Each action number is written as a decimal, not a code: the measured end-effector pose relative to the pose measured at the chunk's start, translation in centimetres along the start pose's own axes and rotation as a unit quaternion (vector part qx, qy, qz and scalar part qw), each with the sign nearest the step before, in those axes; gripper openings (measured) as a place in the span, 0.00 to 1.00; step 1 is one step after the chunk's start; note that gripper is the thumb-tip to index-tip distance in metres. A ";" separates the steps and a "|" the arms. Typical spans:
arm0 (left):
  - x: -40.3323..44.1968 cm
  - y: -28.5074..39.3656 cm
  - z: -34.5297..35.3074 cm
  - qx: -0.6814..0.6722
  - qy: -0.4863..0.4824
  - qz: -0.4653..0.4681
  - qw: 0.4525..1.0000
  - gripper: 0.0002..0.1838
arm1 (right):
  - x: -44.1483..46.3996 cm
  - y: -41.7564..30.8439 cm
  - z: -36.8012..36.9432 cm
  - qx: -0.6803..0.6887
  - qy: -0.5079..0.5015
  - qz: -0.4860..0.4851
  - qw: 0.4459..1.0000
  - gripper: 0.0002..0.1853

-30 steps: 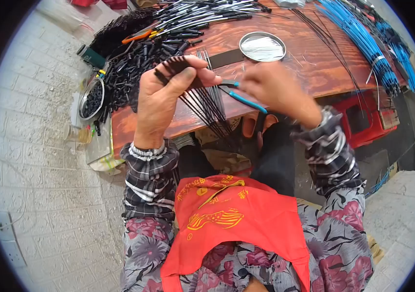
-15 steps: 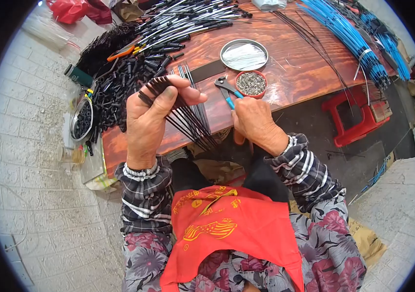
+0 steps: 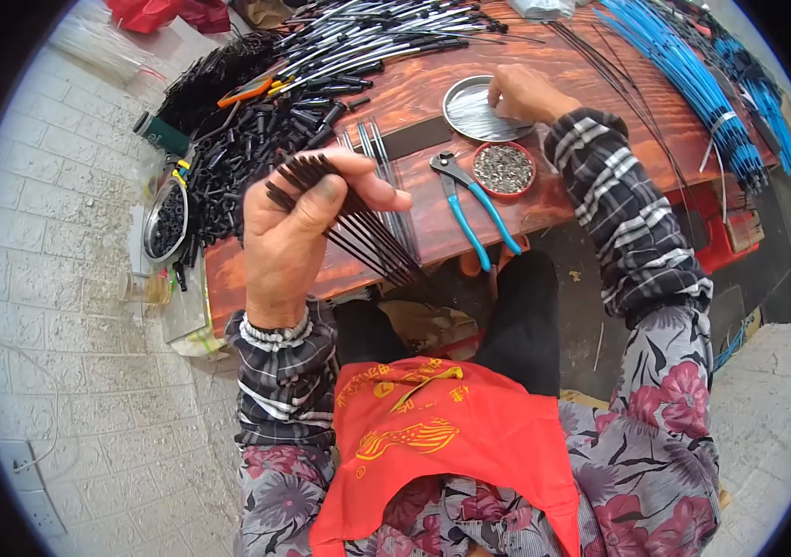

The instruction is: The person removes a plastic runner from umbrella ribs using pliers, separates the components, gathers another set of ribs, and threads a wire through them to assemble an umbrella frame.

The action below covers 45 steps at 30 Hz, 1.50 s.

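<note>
My left hand is closed around a fanned bundle of thin black rods, their lower ends pointing down past the table's front edge. My right hand reaches over the round metal dish of thin white pieces, fingertips bent down at its right side; what they hold, if anything, is hidden. Just in front of the dish stands a red-rimmed bowl of small metal bits. Pliers with blue handles lie on the table left of the bowl, jaws toward the back.
Black plastic parts are heaped at the left of the wooden table, beside a dish of black rings. Silver rods lie behind. Blue rods are bundled at the right. A red stool stands below.
My right hand has left the pliers and moved back to the dish of white pieces. The pliers now lie on the table. My left hand still holds the black rods.
</note>
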<state>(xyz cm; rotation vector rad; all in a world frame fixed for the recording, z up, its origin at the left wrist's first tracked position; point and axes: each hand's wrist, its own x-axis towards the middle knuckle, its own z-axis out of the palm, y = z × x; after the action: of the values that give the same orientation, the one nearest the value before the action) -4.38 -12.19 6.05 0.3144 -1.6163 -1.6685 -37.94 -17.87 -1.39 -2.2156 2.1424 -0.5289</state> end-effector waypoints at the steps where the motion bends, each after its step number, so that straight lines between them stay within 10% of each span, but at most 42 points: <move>1: -0.1 0.0 -0.1 0.005 -0.007 0.005 1.000 0.14 | 0.3 0.1 0.3 0.005 0.001 -0.004 1.000 0.08; 13: -0.3 0.5 0.7 0.002 0.034 -0.017 0.999 0.14 | -0.4 0.2 0.4 -0.027 0.117 -0.053 0.991 0.05; 19: -0.2 0.5 0.6 0.013 0.024 0.000 1.000 0.14 | -8.2 -11.8 -12.2 0.402 -0.069 -0.129 0.904 0.08; 21: -0.2 0.4 0.7 0.000 0.031 -0.016 0.999 0.13 | -9.2 -13.7 -11.7 0.239 0.113 -0.288 0.921 0.10; 45: -0.2 -0.2 0.3 0.014 0.029 -0.002 0.999 0.12 | -9.2 -16.5 -12.1 0.042 0.100 -0.297 0.949 0.20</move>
<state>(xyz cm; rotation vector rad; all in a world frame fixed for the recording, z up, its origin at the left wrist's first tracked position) -4.59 -11.85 5.84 0.3763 -1.5979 -1.6256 -24.99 -5.27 11.87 -2.8473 1.4362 -0.8695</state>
